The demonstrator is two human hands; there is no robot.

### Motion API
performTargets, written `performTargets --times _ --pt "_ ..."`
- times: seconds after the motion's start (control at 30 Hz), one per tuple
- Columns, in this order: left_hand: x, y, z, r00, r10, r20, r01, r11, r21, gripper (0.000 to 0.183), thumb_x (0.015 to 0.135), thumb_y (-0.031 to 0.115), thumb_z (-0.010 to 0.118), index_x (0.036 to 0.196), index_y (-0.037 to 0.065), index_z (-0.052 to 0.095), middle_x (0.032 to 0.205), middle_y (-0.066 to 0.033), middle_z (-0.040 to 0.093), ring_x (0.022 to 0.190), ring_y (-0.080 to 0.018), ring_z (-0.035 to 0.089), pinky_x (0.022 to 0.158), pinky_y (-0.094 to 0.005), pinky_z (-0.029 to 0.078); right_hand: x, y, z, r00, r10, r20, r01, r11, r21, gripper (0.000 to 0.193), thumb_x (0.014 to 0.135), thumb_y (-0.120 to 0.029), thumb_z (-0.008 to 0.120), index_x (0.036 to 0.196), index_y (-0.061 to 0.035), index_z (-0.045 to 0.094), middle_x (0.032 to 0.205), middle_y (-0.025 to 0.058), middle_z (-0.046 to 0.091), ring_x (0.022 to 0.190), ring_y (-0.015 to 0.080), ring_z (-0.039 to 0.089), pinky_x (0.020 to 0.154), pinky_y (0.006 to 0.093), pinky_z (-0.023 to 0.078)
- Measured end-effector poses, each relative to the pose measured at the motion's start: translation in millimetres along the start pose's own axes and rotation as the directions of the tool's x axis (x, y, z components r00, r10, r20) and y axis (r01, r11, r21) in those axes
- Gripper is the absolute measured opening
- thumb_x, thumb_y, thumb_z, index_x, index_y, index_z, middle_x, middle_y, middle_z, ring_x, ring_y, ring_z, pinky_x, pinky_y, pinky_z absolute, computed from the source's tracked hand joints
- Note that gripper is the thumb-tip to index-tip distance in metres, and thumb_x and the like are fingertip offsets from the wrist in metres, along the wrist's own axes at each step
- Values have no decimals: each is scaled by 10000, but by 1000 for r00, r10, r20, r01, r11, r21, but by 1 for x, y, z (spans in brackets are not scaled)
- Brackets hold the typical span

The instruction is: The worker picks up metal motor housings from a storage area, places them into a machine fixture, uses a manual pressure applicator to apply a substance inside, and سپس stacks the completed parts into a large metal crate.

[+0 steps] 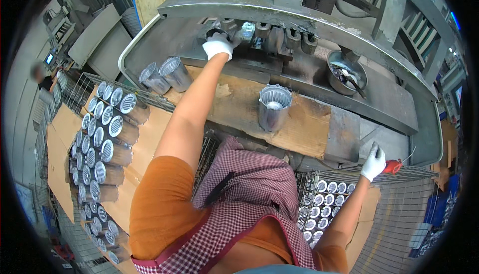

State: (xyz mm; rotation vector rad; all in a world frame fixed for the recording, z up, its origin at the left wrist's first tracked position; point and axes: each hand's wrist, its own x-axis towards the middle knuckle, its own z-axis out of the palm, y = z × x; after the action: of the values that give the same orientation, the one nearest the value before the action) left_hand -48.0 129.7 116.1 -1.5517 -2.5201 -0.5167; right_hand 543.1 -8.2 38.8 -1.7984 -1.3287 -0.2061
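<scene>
My left hand [218, 47], in a white glove, reaches under the machine's frame. Its fingers close around the rim of a dark round metal piece [213, 34], and their tips are partly hidden. My right hand [374, 163], also gloved, hovers at the right with its fingers loosely bent forward. Right beside it is a red-handled tool [392, 166] with a thin metal tip, apparently not in the fingers. A ribbed metal cup [273, 114] stands upright on the cardboard [309, 129] in front of me. Two similar cups [174, 74] stand at the left end of the bench.
Metal machine frame [239, 8] crosses above the bench, with several metal fittings [292, 38] below it. A metal bowl [361, 77] holding a dark-handled utensil sits at right. Wire baskets hold rows of metal cups [107, 149] at left and more cups [324, 209] at lower right.
</scene>
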Motion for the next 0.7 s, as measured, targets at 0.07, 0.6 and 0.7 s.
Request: performTargets --times 0.07,0.6,0.7 --pt "-15 7 -16 1000 15 8 -14 995 -97 663 728 610 631 1161 108 632 1162 -172 621 1071 -359 584 891 -438 472 -2 -11 -14 1000 7 5 -7 999 36 325 852 -293 667 1001 -3 683 906 171 678 782 307 640 740 370 493" --pt "-224 151 -28 631 776 12 -720 592 -362 584 621 440 745 1128 185 609 1118 -154 588 999 -327 594 843 -442 489 -53 -74 -56 811 -12 585 -137 968 209 468 823 -484 625 1006 -53 630 933 143 656 854 275 632 787 352 488" --pt "-240 164 -10 566 824 -13 -801 546 -246 526 650 396 716 1124 194 610 1082 -144 581 957 -324 587 798 -450 471 -119 -77 -13 725 -27 688 -160 965 206 578 790 -541 644 1120 -67 619 981 175 666 963 326 633 820 388 478"
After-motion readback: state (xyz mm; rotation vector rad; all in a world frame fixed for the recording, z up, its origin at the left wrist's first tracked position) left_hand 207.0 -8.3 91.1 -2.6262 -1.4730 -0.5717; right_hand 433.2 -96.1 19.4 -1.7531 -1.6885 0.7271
